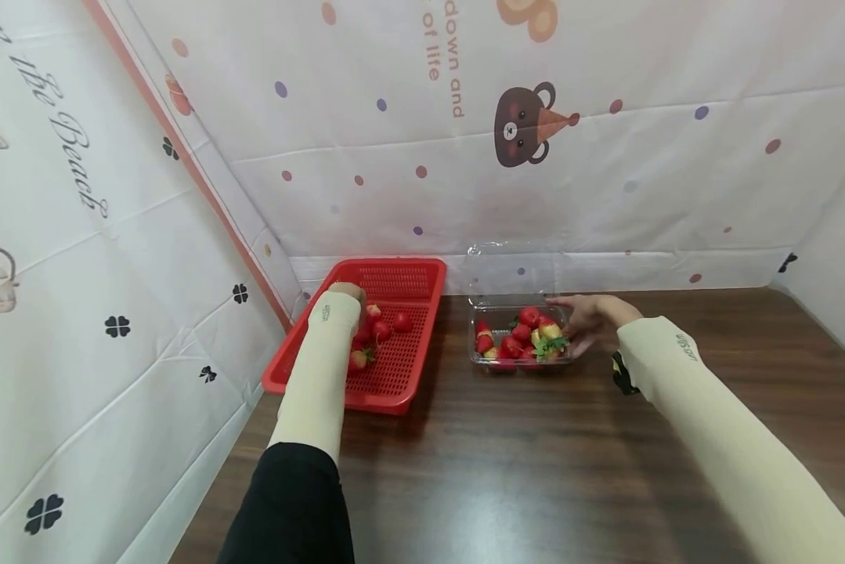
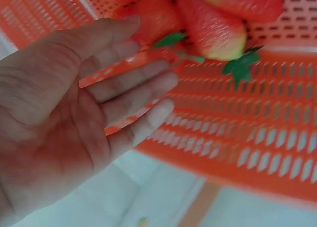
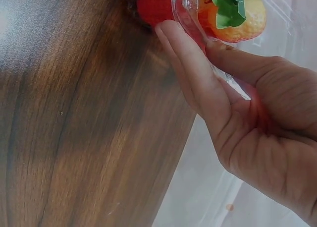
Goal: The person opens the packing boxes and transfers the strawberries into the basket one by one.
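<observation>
My left hand (image 1: 349, 291) is inside the red plastic basket (image 1: 429, 337), over the strawberries at its left side. In the left wrist view the fingers of this hand (image 2: 84, 98) are stretched out, the palm bare, beside several strawberries (image 2: 213, 28) with green leaves. To the right stands a clear plastic box (image 1: 473, 341) with its lid (image 1: 510, 274) raised, holding several red and pale-yellow strawberries (image 1: 521, 333). My right hand (image 1: 593, 319) holds the box by its right side. In the right wrist view the thumb (image 3: 242, 63) lies at the rim and the fingers along the outer wall.
Both containers stand at the back of a dark wooden table (image 1: 535, 462). A white printed sheet (image 1: 394, 102) rises behind them, and another sheet (image 1: 77, 337) runs along the left, close to the basket.
</observation>
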A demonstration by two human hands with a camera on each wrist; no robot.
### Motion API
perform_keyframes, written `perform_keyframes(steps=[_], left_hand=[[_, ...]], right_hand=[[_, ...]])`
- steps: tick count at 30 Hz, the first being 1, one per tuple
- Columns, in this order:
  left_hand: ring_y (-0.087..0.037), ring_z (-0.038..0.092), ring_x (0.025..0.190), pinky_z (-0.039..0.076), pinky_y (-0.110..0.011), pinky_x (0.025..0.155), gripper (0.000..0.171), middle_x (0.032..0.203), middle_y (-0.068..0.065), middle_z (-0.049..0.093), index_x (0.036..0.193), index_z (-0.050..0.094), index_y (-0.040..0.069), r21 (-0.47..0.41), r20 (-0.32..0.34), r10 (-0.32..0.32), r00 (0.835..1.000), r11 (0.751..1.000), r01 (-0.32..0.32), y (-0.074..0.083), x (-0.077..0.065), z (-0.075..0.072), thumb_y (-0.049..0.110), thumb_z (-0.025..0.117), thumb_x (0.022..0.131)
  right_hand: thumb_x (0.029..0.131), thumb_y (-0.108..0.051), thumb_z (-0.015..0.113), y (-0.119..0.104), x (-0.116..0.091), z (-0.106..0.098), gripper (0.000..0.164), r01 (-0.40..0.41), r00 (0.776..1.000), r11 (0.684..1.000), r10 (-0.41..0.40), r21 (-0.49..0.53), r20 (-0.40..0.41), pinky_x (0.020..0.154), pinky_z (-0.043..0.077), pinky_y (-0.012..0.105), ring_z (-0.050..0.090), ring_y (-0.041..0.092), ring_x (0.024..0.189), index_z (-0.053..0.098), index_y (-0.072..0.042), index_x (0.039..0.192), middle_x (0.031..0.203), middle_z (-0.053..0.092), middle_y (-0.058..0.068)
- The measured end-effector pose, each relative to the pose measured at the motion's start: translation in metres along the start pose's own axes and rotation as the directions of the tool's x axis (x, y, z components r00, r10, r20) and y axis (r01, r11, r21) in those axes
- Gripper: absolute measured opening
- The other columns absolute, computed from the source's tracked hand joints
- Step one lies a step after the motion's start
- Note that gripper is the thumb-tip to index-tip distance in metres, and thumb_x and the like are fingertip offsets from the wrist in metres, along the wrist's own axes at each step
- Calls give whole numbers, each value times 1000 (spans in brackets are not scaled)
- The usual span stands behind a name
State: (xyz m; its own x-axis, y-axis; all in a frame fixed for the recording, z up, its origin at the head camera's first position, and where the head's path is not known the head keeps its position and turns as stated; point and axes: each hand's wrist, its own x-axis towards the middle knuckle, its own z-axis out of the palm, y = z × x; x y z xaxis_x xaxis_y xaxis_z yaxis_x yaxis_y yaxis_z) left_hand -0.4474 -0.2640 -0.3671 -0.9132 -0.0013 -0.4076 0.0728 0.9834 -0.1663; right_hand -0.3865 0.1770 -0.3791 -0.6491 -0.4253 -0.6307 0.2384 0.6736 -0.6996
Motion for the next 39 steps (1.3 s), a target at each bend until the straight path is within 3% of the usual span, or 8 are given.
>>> perform_keyframes(steps=[6,12,16,19,21,26,33,39], left_hand=[[-16,47,69,44,-29,59,11,83,-7,56,80,60,8,142,-135,110,985,986,-91,59,-47,-52,7,55,89],[-18,54,79,48,-29,69,11,91,-6,59,96,61,10,131,-239,343,909,938,-320,106,-40,-83,6,57,88],[-22,57,104,47,-35,91,24,113,-8,61,115,60,10,147,-144,520,842,852,-502,146,-57,-90,16,55,92],[-21,56,106,46,-32,91,29,116,-8,61,117,61,8,162,-54,637,769,765,-623,175,-64,-85,21,58,92],[-21,56,107,46,-31,91,32,117,-9,61,119,61,6,190,10,670,742,727,-660,192,-69,-78,22,59,91],[-17,52,114,47,-30,93,46,129,-3,56,134,52,13,239,148,617,773,736,-633,216,-76,-60,28,61,91],[-17,60,98,53,-28,78,42,116,-1,57,131,53,16,116,244,540,805,808,-578,226,-79,-37,20,62,90],[-13,49,79,45,-27,68,14,90,3,58,98,64,19,346,178,536,825,751,-563,229,-81,-24,24,68,85]], right_hand=[[95,6,45,5,-6,-3,79,7,1000,1000,-7,-8,-18,72,57,40,69,24,69,-9,-13,151,118,47,39],[95,6,44,8,-9,-4,79,10,1000,1000,-10,12,-30,74,57,41,69,25,72,-8,-14,151,125,40,42],[96,6,42,9,-7,-5,76,26,999,1000,-26,1,-20,72,58,40,69,24,68,-7,-12,151,110,53,34],[96,6,42,9,-7,-6,76,26,999,1000,-25,6,-21,71,58,39,69,23,67,-7,-11,151,106,55,32],[96,6,42,9,-7,-5,76,23,999,1000,-23,11,-26,70,58,39,69,23,66,-7,-11,151,107,54,32],[96,7,43,8,-4,-3,77,-1,999,1000,2,22,-40,70,58,38,67,21,67,-7,-13,151,117,48,37],[96,7,41,4,1,3,76,-8,998,1000,9,19,-56,69,58,37,66,21,67,-6,-14,152,132,35,43],[96,6,43,-1,1,6,77,-10,999,1000,10,14,-52,71,58,38,68,24,71,-5,-15,152,119,49,36]])
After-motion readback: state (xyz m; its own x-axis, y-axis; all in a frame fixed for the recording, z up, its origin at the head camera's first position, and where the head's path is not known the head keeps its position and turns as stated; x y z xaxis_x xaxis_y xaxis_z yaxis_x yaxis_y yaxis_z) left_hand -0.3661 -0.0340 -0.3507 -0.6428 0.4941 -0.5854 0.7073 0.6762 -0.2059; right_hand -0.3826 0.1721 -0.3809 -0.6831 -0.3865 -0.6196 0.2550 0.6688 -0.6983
